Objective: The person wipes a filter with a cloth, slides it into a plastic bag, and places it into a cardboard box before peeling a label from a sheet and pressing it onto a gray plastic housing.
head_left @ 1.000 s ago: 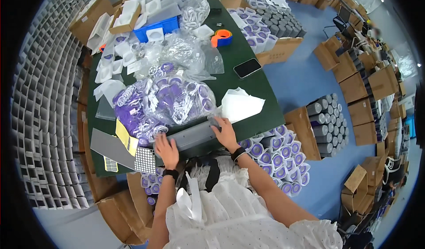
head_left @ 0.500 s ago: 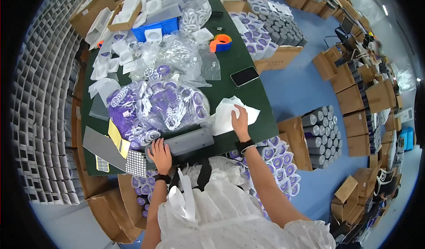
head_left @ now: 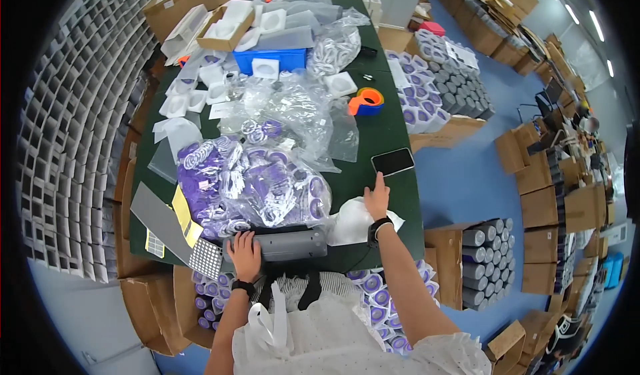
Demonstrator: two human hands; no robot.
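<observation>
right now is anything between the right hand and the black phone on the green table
Nothing visible. The right hand reaches out over bare green table, fingertips just short of the black phone. The white bag lies under the wrist, behind the fingers.

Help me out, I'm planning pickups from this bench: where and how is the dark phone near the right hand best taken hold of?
Judging by its pose, grip the phone across its two long edges. It lies flat, screen up, on a bare patch of the green table, so nothing offers a top hold. Come from the near side, where the right hand already reaches; clear plastic bags crowd its left.
</observation>
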